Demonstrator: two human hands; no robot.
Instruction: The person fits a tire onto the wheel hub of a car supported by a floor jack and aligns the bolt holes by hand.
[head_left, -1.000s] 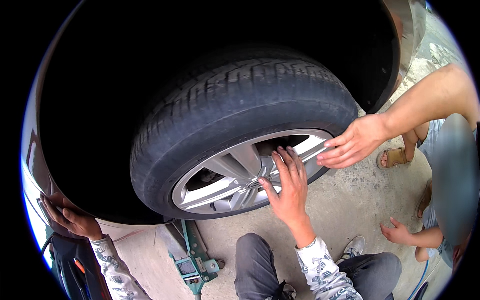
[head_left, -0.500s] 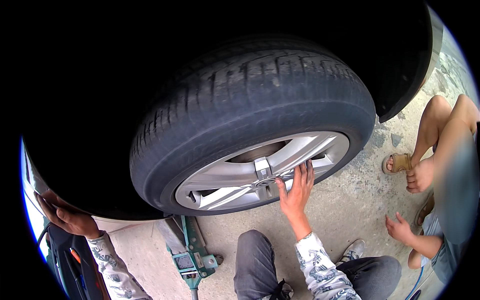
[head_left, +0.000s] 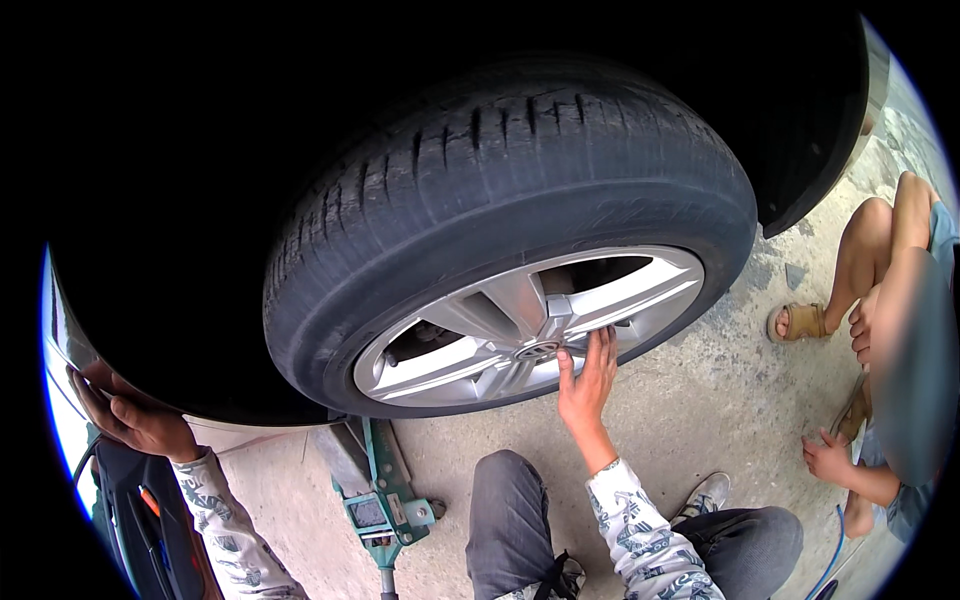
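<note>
The black rubber tyre and its silver spoked metal rim sit within the dark wheel arch of the car, beside the green steel floor jack on rough grey concrete. The assembly should prove heavy and rigid. The grooved tread and matt sidewall should offer secure friction at opposite sides; the smooth, angular spokes would likely be slipperier but give edges to hook. The person's right hand rests against the spokes beside the round hub cap, fingers extended, thumb spread, enclosing nothing visible. The left hand lies spread against the glossy body panel; whether its fingertips grip cannot be told.
</note>
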